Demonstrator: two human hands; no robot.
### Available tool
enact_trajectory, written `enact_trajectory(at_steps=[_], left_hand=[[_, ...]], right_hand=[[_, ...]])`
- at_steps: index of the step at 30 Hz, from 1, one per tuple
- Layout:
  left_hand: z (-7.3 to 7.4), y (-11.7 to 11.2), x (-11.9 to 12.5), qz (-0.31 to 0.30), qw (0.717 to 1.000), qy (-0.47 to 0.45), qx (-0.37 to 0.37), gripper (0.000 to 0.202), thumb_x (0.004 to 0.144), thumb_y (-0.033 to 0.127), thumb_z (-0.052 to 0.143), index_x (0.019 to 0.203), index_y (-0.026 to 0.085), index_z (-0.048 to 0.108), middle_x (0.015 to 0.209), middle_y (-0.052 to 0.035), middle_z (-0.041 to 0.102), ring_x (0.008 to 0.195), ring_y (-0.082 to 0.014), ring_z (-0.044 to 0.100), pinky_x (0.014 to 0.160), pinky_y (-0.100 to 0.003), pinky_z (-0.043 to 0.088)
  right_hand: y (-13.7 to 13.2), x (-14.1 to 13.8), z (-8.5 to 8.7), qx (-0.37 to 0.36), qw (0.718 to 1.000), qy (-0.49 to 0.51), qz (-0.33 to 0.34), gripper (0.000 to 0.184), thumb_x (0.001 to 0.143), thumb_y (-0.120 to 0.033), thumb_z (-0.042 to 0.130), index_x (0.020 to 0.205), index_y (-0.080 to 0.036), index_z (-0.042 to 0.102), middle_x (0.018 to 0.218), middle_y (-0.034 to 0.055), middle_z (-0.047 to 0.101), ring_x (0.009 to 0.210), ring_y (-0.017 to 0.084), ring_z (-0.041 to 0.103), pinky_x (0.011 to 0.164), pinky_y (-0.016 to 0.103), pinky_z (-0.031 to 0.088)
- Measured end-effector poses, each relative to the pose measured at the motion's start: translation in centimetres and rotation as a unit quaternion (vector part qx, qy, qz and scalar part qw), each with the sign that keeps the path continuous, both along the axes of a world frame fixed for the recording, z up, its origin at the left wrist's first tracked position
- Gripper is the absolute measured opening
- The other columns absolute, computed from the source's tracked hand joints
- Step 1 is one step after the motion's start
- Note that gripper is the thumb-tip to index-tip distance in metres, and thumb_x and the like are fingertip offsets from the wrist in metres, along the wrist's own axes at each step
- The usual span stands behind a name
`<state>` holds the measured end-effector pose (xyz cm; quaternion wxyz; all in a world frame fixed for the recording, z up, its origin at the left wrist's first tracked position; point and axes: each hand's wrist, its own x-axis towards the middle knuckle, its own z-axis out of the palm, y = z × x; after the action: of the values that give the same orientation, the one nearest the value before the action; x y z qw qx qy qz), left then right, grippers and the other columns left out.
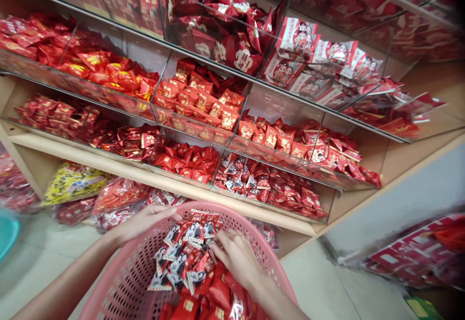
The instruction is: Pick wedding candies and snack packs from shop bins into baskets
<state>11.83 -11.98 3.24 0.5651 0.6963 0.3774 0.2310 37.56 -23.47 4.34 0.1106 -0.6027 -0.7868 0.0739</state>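
Observation:
A pink plastic basket [121, 262] with a perforated wall is in front of me, below the shelves. My left hand [150, 219] grips its rim on the far left side, fingers over the edge. Inside the basket, my right hand [238, 257] has its fingers curled at the red, black and white candy packets [185, 252]; it seems to pinch one at its edge, partly hidden by the fingers. Plain red candy packets [218, 293] lie nearer to me in the same basket, beneath my right wrist.
Tiered wooden shelves [90, 153] with clear-fronted compartments hold many red candy packets [203, 99]. White-and-red packets [301, 39] fill an upper right compartment. Bagged sweets [74, 182] sit under the lowest ledge. A teal tub [7, 233] stands at the left edge.

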Motion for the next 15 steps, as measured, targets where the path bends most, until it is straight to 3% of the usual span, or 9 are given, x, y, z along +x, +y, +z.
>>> enact_trajectory(at_steps=[4,8,12,15], left_hand=[[0.0,0.0,0.0,-0.003,1.000,-0.006,0.002,0.041,0.082,0.055,0.052,0.094,0.024,0.075,0.108,-0.0017,0.071,0.106,-0.0238,0.062,0.103,-0.034,0.037],[0.0,0.1,0.1,-0.003,1.000,-0.003,0.018,0.042,0.081,0.056,0.051,0.092,0.023,0.075,0.106,-0.0022,0.072,0.106,-0.0238,0.061,0.103,-0.033,0.037],[-0.4,0.1,0.1,-0.004,1.000,-0.013,0.006,0.044,0.082,0.057,0.050,0.093,0.023,0.075,0.105,-0.0026,0.072,0.104,-0.0240,0.062,0.101,-0.035,0.040],[-0.8,0.2,0.0,0.000,1.000,-0.016,-0.001,0.044,0.082,0.057,0.050,0.094,0.023,0.075,0.106,-0.0031,0.072,0.104,-0.0245,0.062,0.101,-0.035,0.040]], right_hand=[[1.2,1.5,2.2,0.058,0.998,0.014,-0.021,0.021,0.092,-0.033,0.043,0.084,-0.021,0.058,0.080,0.0052,0.067,0.077,0.020,0.061,0.070,0.028,0.041],[5.0,5.3,4.6,0.133,0.982,0.066,-0.115,0.022,0.091,-0.034,0.044,0.084,-0.021,0.059,0.075,0.0044,0.067,0.069,0.018,0.061,0.063,0.026,0.040],[10.6,9.7,5.7,0.193,0.932,0.171,-0.256,0.022,0.081,-0.040,0.055,0.086,-0.020,0.061,0.063,0.0030,0.068,0.063,0.020,0.063,0.061,0.027,0.041],[14.0,11.6,5.6,0.220,0.893,0.235,-0.315,0.022,0.074,-0.037,0.059,0.082,-0.018,0.066,0.061,0.0065,0.069,0.065,0.023,0.065,0.063,0.029,0.044]])
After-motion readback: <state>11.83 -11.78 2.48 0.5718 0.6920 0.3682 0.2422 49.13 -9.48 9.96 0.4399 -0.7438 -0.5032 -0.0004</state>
